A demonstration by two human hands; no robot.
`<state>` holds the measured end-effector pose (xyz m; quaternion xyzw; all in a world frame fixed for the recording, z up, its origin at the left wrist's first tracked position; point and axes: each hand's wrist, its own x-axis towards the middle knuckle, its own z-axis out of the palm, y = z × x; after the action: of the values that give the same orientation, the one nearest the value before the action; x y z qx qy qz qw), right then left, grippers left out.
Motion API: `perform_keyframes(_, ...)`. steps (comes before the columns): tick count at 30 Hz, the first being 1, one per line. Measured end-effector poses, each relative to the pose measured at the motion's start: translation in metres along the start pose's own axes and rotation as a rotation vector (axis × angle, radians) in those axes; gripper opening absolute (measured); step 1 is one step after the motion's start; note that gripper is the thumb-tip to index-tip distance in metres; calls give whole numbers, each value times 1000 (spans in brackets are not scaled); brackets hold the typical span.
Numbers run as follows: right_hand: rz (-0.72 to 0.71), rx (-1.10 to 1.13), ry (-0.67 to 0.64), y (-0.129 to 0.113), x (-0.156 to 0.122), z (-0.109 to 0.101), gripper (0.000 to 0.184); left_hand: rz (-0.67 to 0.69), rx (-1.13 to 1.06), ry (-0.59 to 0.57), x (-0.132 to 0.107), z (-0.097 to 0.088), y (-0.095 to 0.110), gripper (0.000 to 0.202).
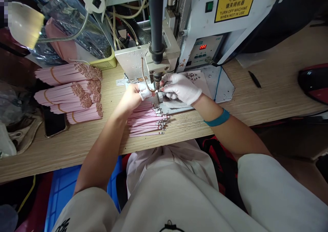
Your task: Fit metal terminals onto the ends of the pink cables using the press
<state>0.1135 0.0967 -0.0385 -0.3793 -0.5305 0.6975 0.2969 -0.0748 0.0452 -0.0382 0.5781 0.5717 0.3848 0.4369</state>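
My left hand (134,97), with white coverings on its fingertips, is closed in a pinch just left of the machine's nozzle tip (156,81). Its fingers hide what they hold. From the right, my right hand (182,88) in a white glove reaches to the same spot, thumb and forefinger pressed together beneath the tip; whatever is between them is too small to name. A small metal block (160,97) sits below the fingertips. Pink wires (143,120) with small metal connectors on their right ends lie in a loose pile under my left hand.
Banded bundles of pink wires (64,95) lie at the left, beside a phone (54,121). Small metal parts (192,76) are on a white sheet behind my right hand. The machine's control box (205,50) stands behind. A black pen-like object (254,79) lies on the right.
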Motion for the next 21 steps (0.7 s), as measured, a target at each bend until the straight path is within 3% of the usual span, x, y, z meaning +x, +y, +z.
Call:
perform_keyframes(15,-23,-86,-36,-4,-3,-3,17,-42,8,-29,2,-5,-1,15)
perform_keyframes(18,-109,-292,15,-16,-13,-22,11,-31,77,-94,-5,-16,3,14)
perform_keyframes(21,-193,-665,126,-28,-24,-49,8,-60,255,-262,-14,-28,9,19)
